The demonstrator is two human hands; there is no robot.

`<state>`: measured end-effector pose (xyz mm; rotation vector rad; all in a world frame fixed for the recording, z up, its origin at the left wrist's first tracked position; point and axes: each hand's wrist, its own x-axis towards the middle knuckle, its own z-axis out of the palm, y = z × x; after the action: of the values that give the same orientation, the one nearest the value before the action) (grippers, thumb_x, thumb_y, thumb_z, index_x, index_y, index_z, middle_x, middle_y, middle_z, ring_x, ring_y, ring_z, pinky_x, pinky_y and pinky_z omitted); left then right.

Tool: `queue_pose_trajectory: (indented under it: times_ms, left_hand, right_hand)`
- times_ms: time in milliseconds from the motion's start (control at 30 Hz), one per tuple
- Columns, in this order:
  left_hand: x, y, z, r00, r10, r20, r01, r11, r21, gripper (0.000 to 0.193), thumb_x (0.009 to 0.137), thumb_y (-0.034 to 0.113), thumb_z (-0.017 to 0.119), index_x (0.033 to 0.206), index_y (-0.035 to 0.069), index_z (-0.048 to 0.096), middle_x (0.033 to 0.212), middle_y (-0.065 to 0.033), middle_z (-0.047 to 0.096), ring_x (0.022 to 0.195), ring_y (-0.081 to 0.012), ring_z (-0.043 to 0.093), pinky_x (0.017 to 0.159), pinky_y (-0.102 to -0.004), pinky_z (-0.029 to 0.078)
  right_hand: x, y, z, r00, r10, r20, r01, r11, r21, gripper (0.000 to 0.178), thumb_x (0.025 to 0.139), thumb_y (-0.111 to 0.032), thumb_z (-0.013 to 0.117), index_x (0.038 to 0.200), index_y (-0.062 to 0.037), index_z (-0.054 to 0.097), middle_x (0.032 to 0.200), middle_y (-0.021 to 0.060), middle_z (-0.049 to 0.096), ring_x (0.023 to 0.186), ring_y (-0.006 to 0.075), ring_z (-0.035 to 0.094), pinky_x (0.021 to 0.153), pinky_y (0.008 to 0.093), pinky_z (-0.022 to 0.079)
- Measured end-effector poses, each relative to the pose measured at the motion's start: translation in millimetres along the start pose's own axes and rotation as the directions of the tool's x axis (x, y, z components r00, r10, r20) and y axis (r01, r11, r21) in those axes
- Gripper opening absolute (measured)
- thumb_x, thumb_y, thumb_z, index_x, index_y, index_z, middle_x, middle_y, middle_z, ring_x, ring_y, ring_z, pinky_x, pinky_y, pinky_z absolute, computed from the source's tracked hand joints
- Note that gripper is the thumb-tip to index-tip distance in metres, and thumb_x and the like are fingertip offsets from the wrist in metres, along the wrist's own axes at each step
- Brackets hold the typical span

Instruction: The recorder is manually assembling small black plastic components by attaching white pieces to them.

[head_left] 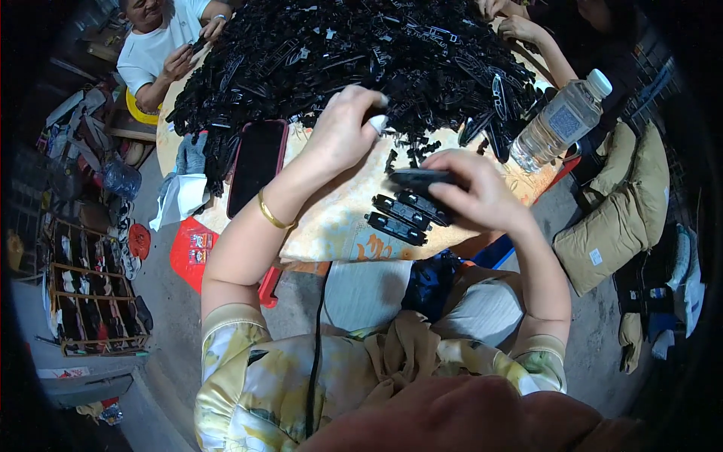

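My left hand (348, 129) hovers at the near edge of a big heap of black plastic parts (354, 60). Its thumb and forefinger are apart, with white wrapping on the tips and nothing visible between them. In my right hand (478, 192) is a long black plastic part (422, 179), slightly blurred, gripped between thumb and fingers. Just below it, several similar black plastic parts (397, 227) lie side by side near the table's front edge. Small loose black pieces (410, 151) are scattered between my hands.
A phone in a red case (256, 169) lies left of my forearm, beside a white cloth (181, 200). At the right stands a clear bottle (561, 120). Other people sit across the round table (316, 237), their hands at the heap. Tan cushions (621, 218) are on the right.
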<state>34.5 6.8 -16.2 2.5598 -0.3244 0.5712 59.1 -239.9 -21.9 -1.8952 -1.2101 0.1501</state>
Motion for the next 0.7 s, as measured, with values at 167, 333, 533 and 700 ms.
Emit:
queue_pose_trajectory:
  times_ms: [167,333,533,700]
  left_hand:
    - [-7,3,14,0.998,0.059,-0.027,-0.054,0.986,0.158,0.035,0.073,-0.003,0.057,0.108,0.001,0.056,0.101,-0.0183,0.055,0.1,-0.0356,0.052,0.089,-0.0403,0.043]
    - [-8,-5,20,0.999,0.02,-0.029,-0.009,0.947,0.322,0.033,0.072,-0.003,0.058,0.104,-0.001,0.052,0.09,-0.0182,0.053,0.091,-0.0361,0.051,0.082,-0.0427,0.044]
    - [-11,-3,15,0.999,-0.042,0.028,0.026,0.904,0.427,0.023,0.072,0.0,0.06,0.094,-0.001,0.055,0.09,-0.0172,0.054,0.087,-0.0345,0.051,0.078,-0.0424,0.044]
    - [-11,1,6,0.997,0.041,-0.065,-0.021,0.96,0.279,0.012,0.074,-0.002,0.057,0.086,-0.003,0.056,0.085,-0.0171,0.057,0.08,-0.0305,0.057,0.07,-0.0383,0.049]
  right_hand:
    - [-6,-25,36,0.991,-0.13,0.018,0.129,0.938,-0.323,0.04,0.072,-0.018,0.067,0.107,-0.0018,0.055,0.114,0.0169,0.055,0.112,0.0344,0.05,0.096,0.0438,0.038]
    - [-9,-37,57,0.978,-0.198,-0.067,0.146,0.876,-0.46,0.059,0.068,-0.024,0.074,0.122,-0.01,0.054,0.115,0.013,0.053,0.112,0.0329,0.049,0.097,0.0502,0.033]
    - [-22,-33,52,0.983,-0.182,-0.027,0.15,0.875,-0.46,0.062,0.066,-0.025,0.076,0.122,-0.0094,0.054,0.102,0.0095,0.059,0.099,0.0274,0.055,0.093,0.0476,0.036]
    - [-54,-33,23,0.987,-0.161,0.005,0.14,0.844,-0.518,0.055,0.071,-0.027,0.072,0.119,-0.0047,0.056,0.099,0.0113,0.059,0.096,0.029,0.055,0.09,0.0452,0.038]
